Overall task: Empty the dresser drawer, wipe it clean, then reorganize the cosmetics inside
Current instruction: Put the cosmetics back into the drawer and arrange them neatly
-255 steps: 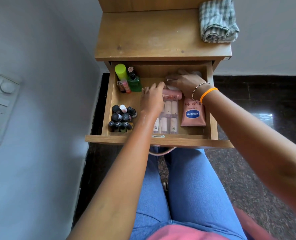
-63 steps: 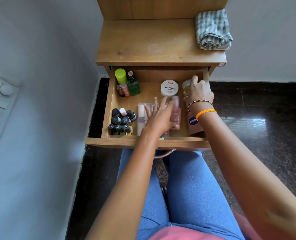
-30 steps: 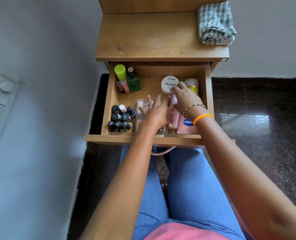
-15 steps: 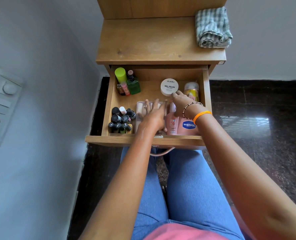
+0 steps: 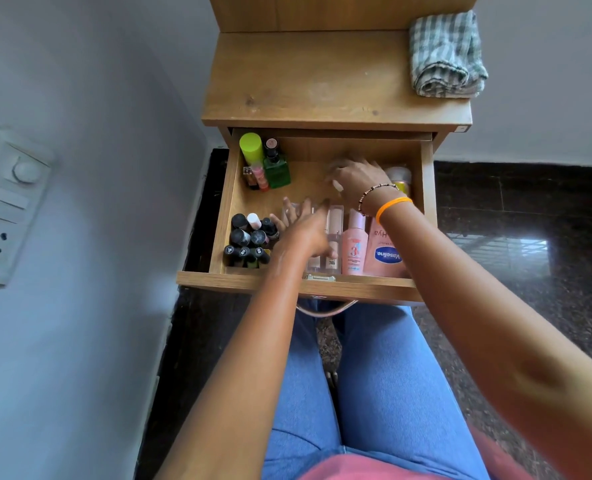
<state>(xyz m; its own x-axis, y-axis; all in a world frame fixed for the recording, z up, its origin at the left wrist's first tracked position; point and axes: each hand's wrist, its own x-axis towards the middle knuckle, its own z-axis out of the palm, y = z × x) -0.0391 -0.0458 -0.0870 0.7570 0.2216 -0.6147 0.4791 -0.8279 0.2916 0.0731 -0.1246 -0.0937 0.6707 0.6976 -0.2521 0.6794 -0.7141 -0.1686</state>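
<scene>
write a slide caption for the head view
Both hands arrange cosmetics in the open wooden dresser drawer; folded checked cloth rests on top.

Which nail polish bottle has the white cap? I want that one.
The white-capped bottle stands in the back row of the drawer's front-left cluster; all others there have dark caps.

One head-worn camera looks steeply down and forward. It sits close above the open drawer [image 5: 322, 287] and lap.
</scene>
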